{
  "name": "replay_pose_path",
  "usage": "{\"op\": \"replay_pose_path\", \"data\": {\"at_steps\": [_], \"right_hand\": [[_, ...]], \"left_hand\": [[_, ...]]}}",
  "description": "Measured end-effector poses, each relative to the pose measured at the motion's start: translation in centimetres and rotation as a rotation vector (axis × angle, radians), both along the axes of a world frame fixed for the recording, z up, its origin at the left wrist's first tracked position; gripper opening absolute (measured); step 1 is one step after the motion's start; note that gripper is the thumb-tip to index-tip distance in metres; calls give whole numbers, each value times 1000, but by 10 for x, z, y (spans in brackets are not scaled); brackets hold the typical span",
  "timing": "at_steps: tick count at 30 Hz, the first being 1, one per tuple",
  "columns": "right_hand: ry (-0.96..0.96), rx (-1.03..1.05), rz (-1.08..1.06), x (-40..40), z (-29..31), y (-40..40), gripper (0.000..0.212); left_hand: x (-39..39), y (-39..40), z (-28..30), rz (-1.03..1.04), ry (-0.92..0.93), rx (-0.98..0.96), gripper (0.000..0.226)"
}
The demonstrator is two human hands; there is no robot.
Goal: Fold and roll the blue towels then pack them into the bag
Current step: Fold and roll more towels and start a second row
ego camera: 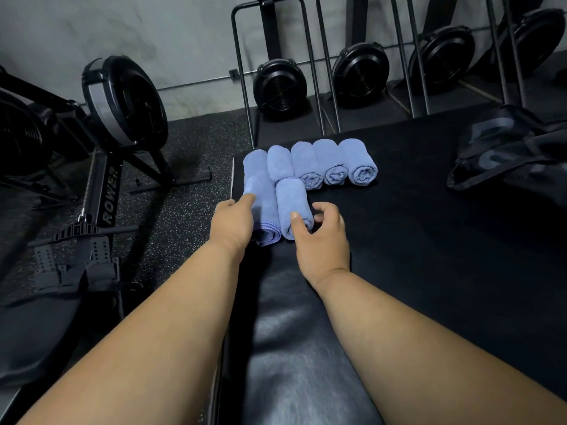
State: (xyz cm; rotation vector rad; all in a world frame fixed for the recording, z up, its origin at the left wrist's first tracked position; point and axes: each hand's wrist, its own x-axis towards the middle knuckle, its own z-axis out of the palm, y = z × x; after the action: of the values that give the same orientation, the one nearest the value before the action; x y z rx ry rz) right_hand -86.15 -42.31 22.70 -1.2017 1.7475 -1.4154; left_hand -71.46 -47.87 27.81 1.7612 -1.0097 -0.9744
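Several rolled blue towels lie on a black mat (pixel 429 210). A back row of rolls (pixel 310 164) runs side by side, its rightmost roll (pixel 359 162) showing a spiral end. Two nearer rolls sit in front. My left hand (pixel 233 222) grips the left near roll (pixel 264 210) from its left side. My right hand (pixel 319 240) curls round the right near roll (pixel 291 204), thumb on its front end and fingers on its right side. A dark bag (pixel 506 151) lies open at the far right of the mat.
A glossy black padded bench (pixel 294 348) runs toward me between my arms. A rowing machine (pixel 104 185) stands on the speckled floor at left. More upright rowers and black metal frames (pixel 276 87) line the grey back wall.
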Motion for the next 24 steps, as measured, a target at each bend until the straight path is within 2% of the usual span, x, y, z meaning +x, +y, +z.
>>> {"op": "replay_pose_path", "data": {"at_steps": [2, 3, 7, 11, 14, 16, 19, 24], "right_hand": [[-2, -16, -15, -1, 0, 2, 37], [1, -22, -19, -1, 1, 3, 37], [29, -39, -22, 2, 4, 9, 34], [125, -22, 21, 3, 8, 17, 29], [181, 17, 58, 5, 10, 27, 28], [177, 49, 40, 4, 13, 38, 28], [154, 122, 50, 11, 14, 67, 29], [88, 187, 222, 57, 23, 136, 28]], "left_hand": [[3, 12, 0, 12, -22, -47, 29], [6, 20, -1, 8, -44, -57, 27], [26, 52, -7, -62, -130, -58, 26], [56, 93, -7, -7, -216, -37, 31], [76, 129, -2, -9, -221, -19, 21], [91, 153, 3, 1, -203, -25, 13], [115, 192, 13, 26, -208, -20, 18], [141, 267, 29, 56, -173, 1, 16]]}}
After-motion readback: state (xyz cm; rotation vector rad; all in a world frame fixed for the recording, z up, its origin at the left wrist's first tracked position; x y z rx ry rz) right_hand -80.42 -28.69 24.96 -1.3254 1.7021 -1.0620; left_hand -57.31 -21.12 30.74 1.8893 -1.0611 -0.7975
